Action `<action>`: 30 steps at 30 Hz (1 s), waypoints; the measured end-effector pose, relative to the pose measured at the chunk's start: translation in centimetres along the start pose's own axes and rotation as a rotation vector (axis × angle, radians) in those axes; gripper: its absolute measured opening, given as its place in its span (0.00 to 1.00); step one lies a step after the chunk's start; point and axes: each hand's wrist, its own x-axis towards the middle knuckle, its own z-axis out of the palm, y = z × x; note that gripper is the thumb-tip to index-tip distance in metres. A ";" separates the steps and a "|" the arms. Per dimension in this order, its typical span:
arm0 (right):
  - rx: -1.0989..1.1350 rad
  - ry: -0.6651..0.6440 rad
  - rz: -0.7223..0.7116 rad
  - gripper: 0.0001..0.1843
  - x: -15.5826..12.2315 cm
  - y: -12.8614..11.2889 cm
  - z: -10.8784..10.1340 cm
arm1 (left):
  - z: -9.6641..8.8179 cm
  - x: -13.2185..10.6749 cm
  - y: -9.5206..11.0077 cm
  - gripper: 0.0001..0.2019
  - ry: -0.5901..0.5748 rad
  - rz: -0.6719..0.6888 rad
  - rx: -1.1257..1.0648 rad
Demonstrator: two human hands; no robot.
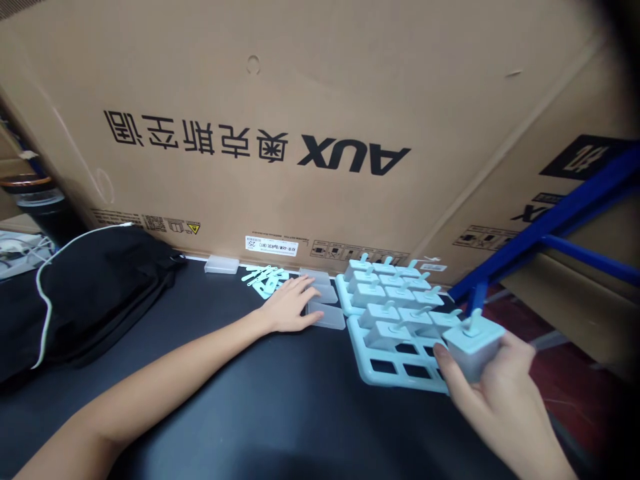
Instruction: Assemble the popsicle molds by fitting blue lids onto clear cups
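My right hand [505, 380] grips an ice pop mold [475, 343] with a light blue lid and stick, held above the right edge of the front mold tray [367, 363]. Several molds with sticks stand in that light blue tray, and several of its front slots show bare openings. A second tray [345, 297] behind it carries more molds. My left hand [293, 303] lies with fingers spread beside and partly over the clear plastic mold cups [327, 317]. A pile of light blue sticks [267, 280] lies just beyond my left hand.
Behind the black table [240, 407] stands a large cardboard box [240, 193]. A black bag [100, 293] with a white cable [47, 300] lies at left, near a dark cylinder [45, 210]. Another clear cup [221, 265] sits by the box. A blue metal frame [540, 227] rises at right.
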 end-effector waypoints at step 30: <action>-0.472 -0.387 -0.756 0.34 9.7 -19.2 6.2 | -5.3 -8.3 -5.9 0.09 0.300 -0.167 0.184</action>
